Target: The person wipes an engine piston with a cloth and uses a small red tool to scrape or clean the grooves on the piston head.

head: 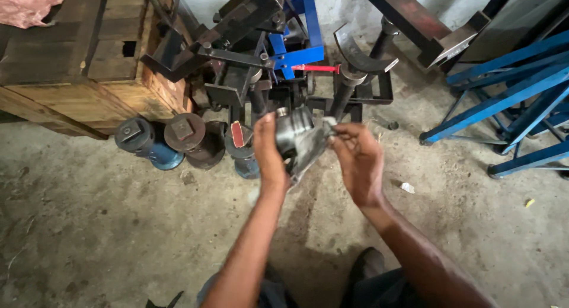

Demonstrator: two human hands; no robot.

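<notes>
Both hands, left hand (268, 151) and right hand (355, 160), are gripping closed around a grey metal part (299, 139), inspecting it; turning needs firm hold.

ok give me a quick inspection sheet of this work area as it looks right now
surface: bare concrete floor, dusty and stained.
job's things: dark metal part held up between both hands, above the floor.
clutter: three short cylinders lying by the wooden crate; small scraps on the floor.
grippers: left hand wrapped around the part's left side; right hand pinching its right edge.
cables: nothing seen.
surroundings: black and blue metal machine frame ahead, blue steel stands on the right, pink cloth on the crate.
</notes>
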